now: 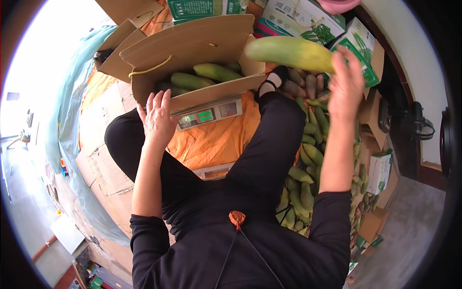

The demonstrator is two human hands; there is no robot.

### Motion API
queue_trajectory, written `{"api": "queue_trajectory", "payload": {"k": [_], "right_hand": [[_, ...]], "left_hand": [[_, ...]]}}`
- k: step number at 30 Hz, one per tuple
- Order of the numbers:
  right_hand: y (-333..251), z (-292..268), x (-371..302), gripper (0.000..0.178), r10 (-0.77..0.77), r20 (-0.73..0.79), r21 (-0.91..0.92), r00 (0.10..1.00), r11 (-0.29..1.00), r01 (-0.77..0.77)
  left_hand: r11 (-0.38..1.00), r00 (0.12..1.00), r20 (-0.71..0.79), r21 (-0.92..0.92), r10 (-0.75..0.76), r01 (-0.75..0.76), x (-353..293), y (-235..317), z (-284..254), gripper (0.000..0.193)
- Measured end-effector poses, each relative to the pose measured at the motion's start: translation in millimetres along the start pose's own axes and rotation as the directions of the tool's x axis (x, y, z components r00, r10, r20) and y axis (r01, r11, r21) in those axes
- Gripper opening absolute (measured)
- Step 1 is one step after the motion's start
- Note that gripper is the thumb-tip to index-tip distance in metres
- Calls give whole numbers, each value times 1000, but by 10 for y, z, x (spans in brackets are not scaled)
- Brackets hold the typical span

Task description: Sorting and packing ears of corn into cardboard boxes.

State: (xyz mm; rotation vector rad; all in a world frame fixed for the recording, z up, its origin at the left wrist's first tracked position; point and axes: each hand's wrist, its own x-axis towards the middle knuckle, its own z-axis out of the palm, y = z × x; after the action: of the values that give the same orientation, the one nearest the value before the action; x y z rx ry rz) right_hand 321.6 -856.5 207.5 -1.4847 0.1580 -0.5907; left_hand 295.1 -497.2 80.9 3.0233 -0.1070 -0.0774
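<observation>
In my right hand [347,79] is a long green radish [288,52], yellowish toward the gripped end. The fingers close round that end, and the radish points left, raised above the box's right side. My left hand [159,118] rests with outstretched fingers against the near left corner of an open cardboard box [211,92]. Several green radishes [216,72] lie inside the box. Beneath it stands a scale [209,115] with a lit green display; the box covers its top.
A large heap of radishes [308,144] lies along my right leg. Printed cartons [301,21] stand behind the box, with another carton [380,171] at the right. A black fan [418,120] is by the wall. Flattened cardboard [108,164] and orange cloth [197,147] cover the floor.
</observation>
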Motion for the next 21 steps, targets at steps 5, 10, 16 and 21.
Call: {"api": "queue_trajectory", "payload": {"k": [5,10,16,21], "right_hand": [[880,1003,196,34,-25,183,-98,983,994,44],[1327,1543,-45,34,70,240,-367,968,930,23],[1698,1302,141,28,288,481,-821,828,479,310],[1789,1064,191,29,386,636,-768,668,402,498]], "left_hand": [[1000,1000,26,-17,2,-2,3,0,11,77],[999,1000,23,-34,1,-1,-14,10,-19,78],[999,1000,7,-50,-7,7,-21,-27,-16,77],[999,999,-39,-34,3,-5,-6,-17,11,75]]}}
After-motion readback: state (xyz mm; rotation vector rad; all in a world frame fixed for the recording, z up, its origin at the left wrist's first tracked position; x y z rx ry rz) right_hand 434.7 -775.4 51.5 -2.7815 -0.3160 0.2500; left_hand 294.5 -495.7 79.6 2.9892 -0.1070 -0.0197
